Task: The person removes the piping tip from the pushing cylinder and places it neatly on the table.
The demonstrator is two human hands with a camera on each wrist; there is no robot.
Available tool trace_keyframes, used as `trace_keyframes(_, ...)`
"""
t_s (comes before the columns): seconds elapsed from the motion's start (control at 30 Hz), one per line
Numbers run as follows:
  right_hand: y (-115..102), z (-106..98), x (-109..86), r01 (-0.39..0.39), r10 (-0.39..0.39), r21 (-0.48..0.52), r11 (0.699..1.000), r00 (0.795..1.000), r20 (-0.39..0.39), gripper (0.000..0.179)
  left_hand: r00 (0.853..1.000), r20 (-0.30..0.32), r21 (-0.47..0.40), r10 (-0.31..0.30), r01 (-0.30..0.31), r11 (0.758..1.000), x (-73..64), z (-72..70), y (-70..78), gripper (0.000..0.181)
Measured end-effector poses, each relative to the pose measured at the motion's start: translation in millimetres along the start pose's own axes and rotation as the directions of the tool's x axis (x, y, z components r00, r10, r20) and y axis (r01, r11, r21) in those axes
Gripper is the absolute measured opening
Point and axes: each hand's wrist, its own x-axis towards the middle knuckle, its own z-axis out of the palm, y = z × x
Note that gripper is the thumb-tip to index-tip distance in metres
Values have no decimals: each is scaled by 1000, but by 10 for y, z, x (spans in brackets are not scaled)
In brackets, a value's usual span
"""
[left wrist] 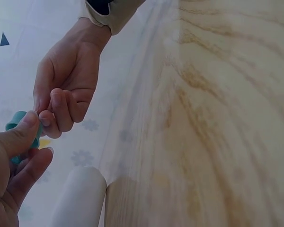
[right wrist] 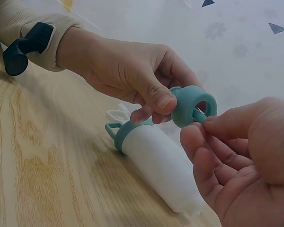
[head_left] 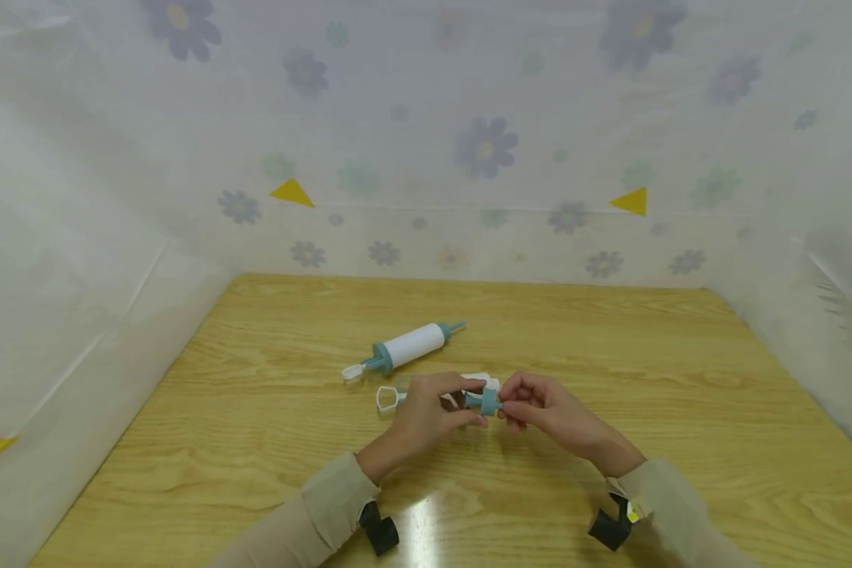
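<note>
Over the middle of the table, my left hand (head_left: 433,410) grips a teal cap (right wrist: 182,106) between thumb and fingers. The cap's round open end faces my right hand (head_left: 557,414). Thumb and forefinger of that hand pinch a thin teal piece (right wrist: 199,116) whose end sits at the cap's opening. Just beyond and below both hands, a white syringe barrel (right wrist: 156,161) with a teal collar (right wrist: 125,132) lies on the table. Its white loop handle (head_left: 386,398) sticks out left of my left hand, which hides part of the barrel in the head view.
Farther back lies a second, whole syringe (head_left: 413,347) with a white barrel, teal nozzle pointing right and white loop at its left end. The wooden table (head_left: 255,473) is bounded by flowered white sheeting (head_left: 397,142) behind and at both sides.
</note>
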Motion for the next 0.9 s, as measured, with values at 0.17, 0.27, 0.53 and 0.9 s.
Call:
trace_keyframes(0.17, 1, 52, 30, 5, -5, 5, 1000, 1000, -5, 20, 1000, -12, 9, -8, 8, 1000, -5, 5, 6, 37)
trace_keyframes(0.27, 6, 93, 47, 23, -23, 8, 1000, 1000, 13, 22, 999, -10, -10, -36, 36, 999, -15, 8, 28, 37)
trace_keyframes(0.53, -15, 144, 59, 14, -13, -26, 1000, 1000, 19, 23, 982, 9, -116, -186, 186, 976, -15, 22, 119, 40)
trace_keyframes(0.9, -25, 100, 25, -25, 25, 5, 1000, 1000, -7, 20, 969, -3, -83, -247, 246, 966, -4, 22, 210, 48)
